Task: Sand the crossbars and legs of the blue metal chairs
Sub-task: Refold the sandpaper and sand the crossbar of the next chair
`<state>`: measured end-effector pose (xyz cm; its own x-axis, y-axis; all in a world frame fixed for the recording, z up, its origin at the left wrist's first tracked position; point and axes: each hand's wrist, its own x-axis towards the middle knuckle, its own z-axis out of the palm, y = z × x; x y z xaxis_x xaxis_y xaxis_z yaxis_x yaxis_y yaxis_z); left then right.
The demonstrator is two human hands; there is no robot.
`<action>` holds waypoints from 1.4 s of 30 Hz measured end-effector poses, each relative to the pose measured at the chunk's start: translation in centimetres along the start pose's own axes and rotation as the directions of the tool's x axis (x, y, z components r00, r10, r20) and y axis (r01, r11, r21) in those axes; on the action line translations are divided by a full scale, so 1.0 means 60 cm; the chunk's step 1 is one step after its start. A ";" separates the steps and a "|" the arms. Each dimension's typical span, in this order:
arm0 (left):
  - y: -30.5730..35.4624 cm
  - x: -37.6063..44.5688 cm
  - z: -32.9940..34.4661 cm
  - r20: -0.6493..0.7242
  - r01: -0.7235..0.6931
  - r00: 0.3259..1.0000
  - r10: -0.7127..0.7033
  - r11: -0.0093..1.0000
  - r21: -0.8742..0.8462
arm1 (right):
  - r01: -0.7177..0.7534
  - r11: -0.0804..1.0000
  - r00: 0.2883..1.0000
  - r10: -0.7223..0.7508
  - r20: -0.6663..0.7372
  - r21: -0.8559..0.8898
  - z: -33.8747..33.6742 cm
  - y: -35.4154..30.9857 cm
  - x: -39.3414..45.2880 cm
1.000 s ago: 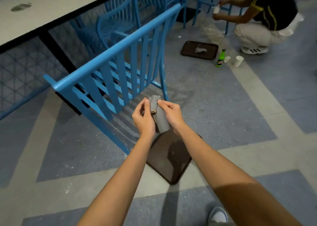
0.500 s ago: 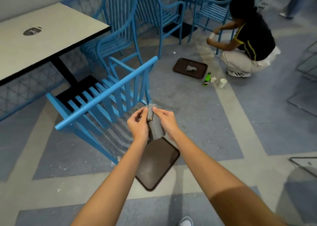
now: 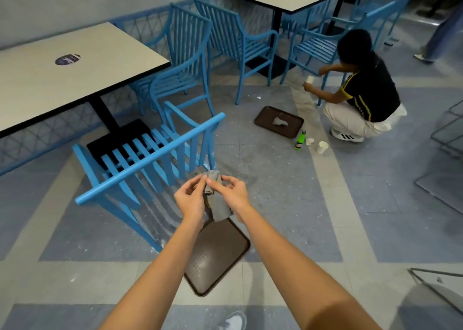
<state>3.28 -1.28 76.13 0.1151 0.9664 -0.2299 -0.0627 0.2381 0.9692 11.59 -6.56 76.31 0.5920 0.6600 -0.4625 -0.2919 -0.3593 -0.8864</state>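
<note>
The forearms hide much of the brown tray [image 3: 220, 262], and the lower frame edge crops a shoe [image 3: 234, 322].

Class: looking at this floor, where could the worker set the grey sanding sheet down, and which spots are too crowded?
Free: the brown tray under the hands is bare, and so is the floor between the tipped chair and the pale stripe. Crowded: the far tray holds a rag, with a green bottle and a cup beside it.

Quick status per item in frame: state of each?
sandpaper sheet: folded, pinched by both hands
left hand: gripping sheet
right hand: gripping sheet
nearest blue chair: tipped over on the floor
near tray: flat on floor, bare
far tray: holds crumpled sheet
green bottle: upright
</note>
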 end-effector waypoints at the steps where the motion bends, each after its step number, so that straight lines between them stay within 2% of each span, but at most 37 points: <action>1: 0.001 0.001 0.006 -0.013 0.010 1.000 -0.010 1.000 -0.005 | 0.003 1.000 1.000 -0.003 -0.018 -0.002 -0.005 -0.003 0.004; 8: 0.022 0.028 0.051 -0.057 0.056 0.997 -0.058 0.998 -0.030 | 0.044 0.996 0.997 -0.048 -0.054 -0.077 -0.027 -0.037 0.040; 12: 0.037 0.061 0.077 -0.059 0.070 0.996 -0.071 0.997 -0.019 | 0.049 0.981 0.996 -0.063 -0.067 -0.185 -0.030 -0.075 0.085; 23: 0.032 0.156 0.154 -0.090 0.199 0.976 -0.200 0.980 -0.018 | 0.051 0.941 0.998 -0.061 -0.022 -0.334 -0.046 -0.132 0.220; 27: 0.008 0.170 0.182 -0.107 0.254 0.961 -0.255 0.967 -0.029 | 0.065 0.927 0.998 -0.053 0.042 -0.368 -0.069 -0.128 0.265; 32: -0.012 0.181 0.231 -0.196 0.302 0.930 -0.312 0.950 -0.080 | 0.067 0.917 0.993 -0.021 0.120 -0.393 -0.099 -0.126 0.324; 37: -0.021 0.196 0.310 -0.297 0.296 0.893 -0.338 0.938 -0.178 | 0.056 0.902 0.980 0.032 0.195 -0.428 -0.137 -0.149 0.395; 42: -0.015 0.203 0.389 -0.390 0.269 0.844 -0.369 0.919 -0.287 | 0.127 0.852 0.953 0.037 0.300 -0.508 -0.177 -0.188 0.455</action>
<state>27.88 8.03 74.51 -0.2663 0.7657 -0.5855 -0.3109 0.5067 0.8041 39.03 8.49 73.93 0.3285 0.8135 -0.4799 0.2082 -0.5579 -0.8033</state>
